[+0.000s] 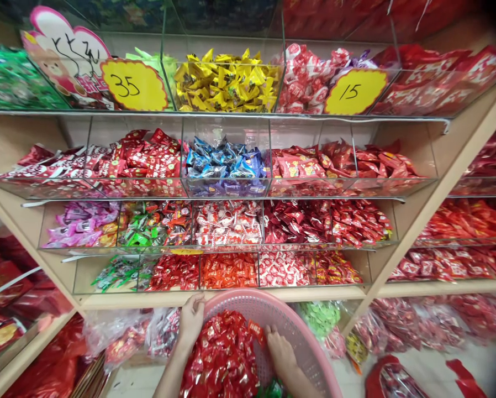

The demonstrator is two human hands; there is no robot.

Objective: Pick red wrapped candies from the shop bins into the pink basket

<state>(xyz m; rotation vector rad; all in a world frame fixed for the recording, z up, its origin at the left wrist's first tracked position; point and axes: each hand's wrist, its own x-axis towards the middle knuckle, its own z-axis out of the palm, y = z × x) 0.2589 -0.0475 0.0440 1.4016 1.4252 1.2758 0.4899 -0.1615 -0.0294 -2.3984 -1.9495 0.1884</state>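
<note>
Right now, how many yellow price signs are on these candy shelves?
2: the 35 sign at top left, the 15 sign at top right. A yellow sliver lower down may be a third.

The scene is seen through a single camera worn on the head, held close before a tiered shelf unit (127, 299) of clear candy bins. The view is aimed forward and tilted slightly down, so that the upper bins (231, 112) are met almost head-on and the lowest tiers are looked down upon. The left hand (191, 320) and right hand (280, 351) are caught at the bottom edge, very near the lens, at a pink basket (291, 326). Wide-angle bending is shown at the frame's sides, and a neighbouring shelf bay (447, 287) is taken in at the right.
</note>
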